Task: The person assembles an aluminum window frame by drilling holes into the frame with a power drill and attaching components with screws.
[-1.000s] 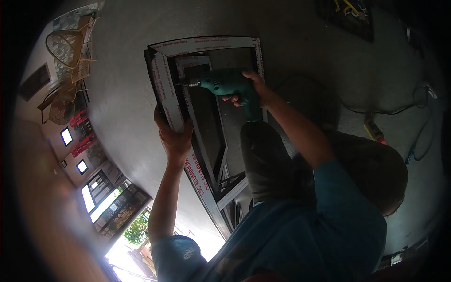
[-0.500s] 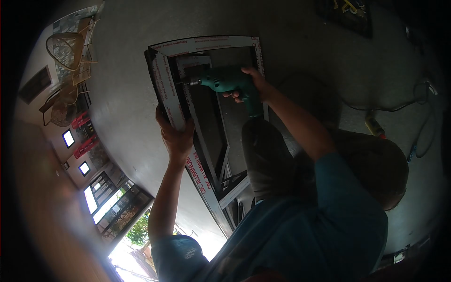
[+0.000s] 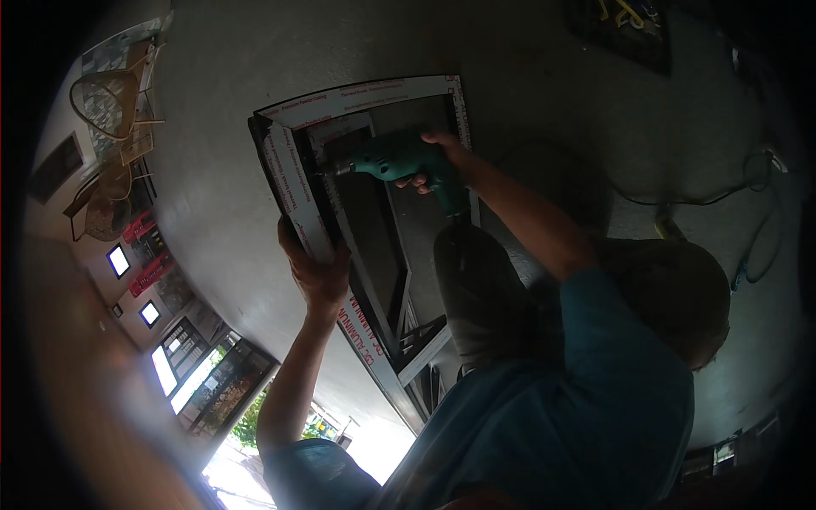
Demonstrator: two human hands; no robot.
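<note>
My right hand (image 3: 442, 161) is wrapped round the handle of a green power drill (image 3: 391, 156). The drill lies level, its chuck (image 3: 337, 167) pointing left at the inner side of an aluminium frame (image 3: 293, 183). Whether the bit touches or enters the metal is too dark to tell. My left hand (image 3: 316, 270) grips the frame's left bar below the drill, thumb on the inner side and fingers round the outer edge. Printed protective film covers the frame, with red "CDC ALUMINUM" lettering lower down. A smaller inner frame (image 3: 393, 246) shows inside it.
A dark cable (image 3: 646, 202) runs over the grey floor (image 3: 527, 51) at right. Beyond it sits a dark tray with yellow items (image 3: 627, 15). My bent knee (image 3: 463, 263) is beside the frame. Wicker chairs (image 3: 106, 102) and red stools (image 3: 149, 276) stand far left.
The drill has shifted slightly left and its chuck is closer to the frame's bar. The view has tilted a little. Both hands keep their hold.
</note>
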